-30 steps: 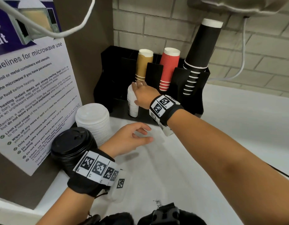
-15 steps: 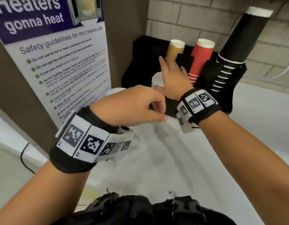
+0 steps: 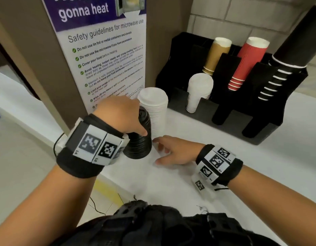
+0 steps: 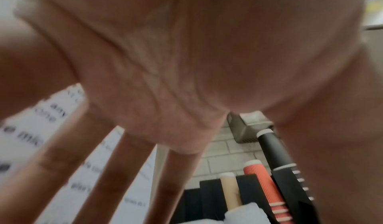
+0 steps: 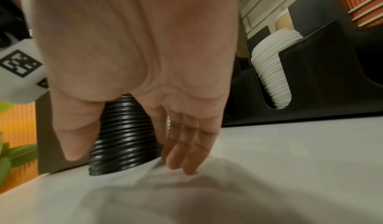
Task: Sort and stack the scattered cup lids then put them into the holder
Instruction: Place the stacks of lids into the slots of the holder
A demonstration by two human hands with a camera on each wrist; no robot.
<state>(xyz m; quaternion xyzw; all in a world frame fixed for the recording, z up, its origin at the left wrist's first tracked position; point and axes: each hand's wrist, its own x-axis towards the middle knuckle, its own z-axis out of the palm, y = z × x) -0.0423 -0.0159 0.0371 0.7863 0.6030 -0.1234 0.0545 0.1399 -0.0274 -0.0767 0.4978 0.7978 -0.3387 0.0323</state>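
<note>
A tall stack of black lids [image 3: 140,146] stands on the white counter [image 3: 198,139], with a taller stack of white lids [image 3: 155,107] just behind it. My left hand [image 3: 125,116] hangs over the top of the black stack, fingers [image 4: 107,175] straight and spread. No lid shows between them in the left wrist view. My right hand [image 3: 164,150] is low beside the black stack [image 5: 124,129], thumb on one side and straight fingers [image 5: 186,154] on the other, tips on the counter. A smaller stack of white lids [image 3: 198,91] sits in the black holder [image 3: 260,107].
The holder also carries slanted stacks of brown cups [image 3: 217,54], red cups [image 3: 247,63] and black cups [image 3: 294,47]. A brown panel with a microwave safety poster [image 3: 107,55] stands just left of the lid stacks. The counter edge [image 3: 118,181] runs near my body.
My right hand left the white lids in the holder and dropped to the counter beside the black stack. My left hand rose and moved over that stack. The view swung left.
</note>
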